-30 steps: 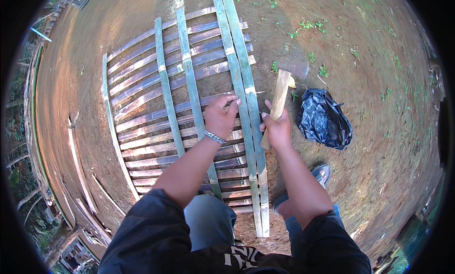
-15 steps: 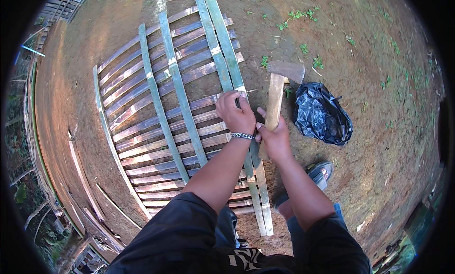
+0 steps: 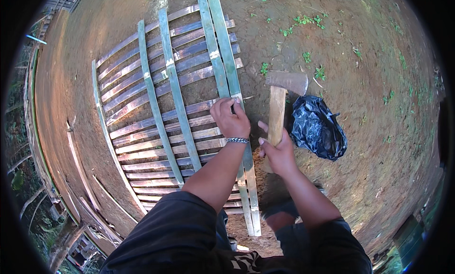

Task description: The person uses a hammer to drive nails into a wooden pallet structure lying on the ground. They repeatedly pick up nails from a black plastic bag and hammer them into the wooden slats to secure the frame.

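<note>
My right hand [image 3: 279, 153] is wrapped round the wooden handle of an axe [image 3: 277, 115], whose broad metal head points away from me. My left hand [image 3: 231, 118] rests over a lattice panel of split bamboo slats [image 3: 177, 101], at the paired long slats [image 3: 220, 46] along its right side. Its thumb and fingers are pressed together in a pinch; whatever sits between them is too small or hidden to name. A chain bracelet circles that wrist. The axe head is held right of the panel, apart from the left hand.
A crumpled black plastic bag [image 3: 318, 127] lies on the dirt right of the axe. Loose bamboo strips [image 3: 83, 165] lie left of the panel. Small green weeds [image 3: 303, 21] grow beyond it. My blurred right foot [image 3: 294, 198] is near the panel's lower right.
My right hand and the axe have shifted slightly nearer me and away from the paired slats. My right foot has moved back and left. The left hand keeps its pinch at the slats.
</note>
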A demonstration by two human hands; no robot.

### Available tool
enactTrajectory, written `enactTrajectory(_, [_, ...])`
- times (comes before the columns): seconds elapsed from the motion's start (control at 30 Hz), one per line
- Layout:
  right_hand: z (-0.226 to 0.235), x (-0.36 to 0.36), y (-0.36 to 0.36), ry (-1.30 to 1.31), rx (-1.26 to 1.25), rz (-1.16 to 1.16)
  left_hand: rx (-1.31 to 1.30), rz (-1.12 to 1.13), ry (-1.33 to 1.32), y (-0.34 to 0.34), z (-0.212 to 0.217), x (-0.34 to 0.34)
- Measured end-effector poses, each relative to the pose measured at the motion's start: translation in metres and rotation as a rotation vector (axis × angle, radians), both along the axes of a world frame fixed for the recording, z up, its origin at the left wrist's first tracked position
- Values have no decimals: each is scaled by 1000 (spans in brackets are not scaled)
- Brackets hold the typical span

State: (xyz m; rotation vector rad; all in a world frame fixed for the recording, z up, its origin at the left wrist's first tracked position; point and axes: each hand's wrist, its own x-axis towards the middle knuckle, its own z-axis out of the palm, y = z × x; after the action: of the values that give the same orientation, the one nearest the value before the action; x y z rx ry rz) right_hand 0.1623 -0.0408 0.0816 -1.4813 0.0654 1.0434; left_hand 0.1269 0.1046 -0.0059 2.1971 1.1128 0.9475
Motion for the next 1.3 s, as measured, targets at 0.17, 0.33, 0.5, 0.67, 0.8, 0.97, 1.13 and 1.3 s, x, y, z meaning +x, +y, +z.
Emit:
enactTrajectory(0.17, [4,20,-18,-137,-165,241,-10,32,45,0,4,1])
enactTrajectory(0.33, [12,43,-34,-609,-365,616,11,58,32,0,4,3])
enactTrajectory(0.5, [26,49,-35,-575,-272,654,-38,73,14,0,3,3])
enactTrajectory(0.67, [27,56,-33,-710,-344,748,-70,72,34,-1,8,5])
enactTrajectory(0.8, [27,56,-32,-867,-238,774,-55,79,74,0,13,2])
enactTrajectory(0.97, [29,68,-19,-861,-442,897,-76,87,58,0,14,3])
enactTrajectory(1.13, [19,77,-26,-952,-408,930,-76,83,79,0,14,3])
enactTrajectory(1.3, [18,76,-26,-1022,-328,852,-66,80,76,-1,10,2])
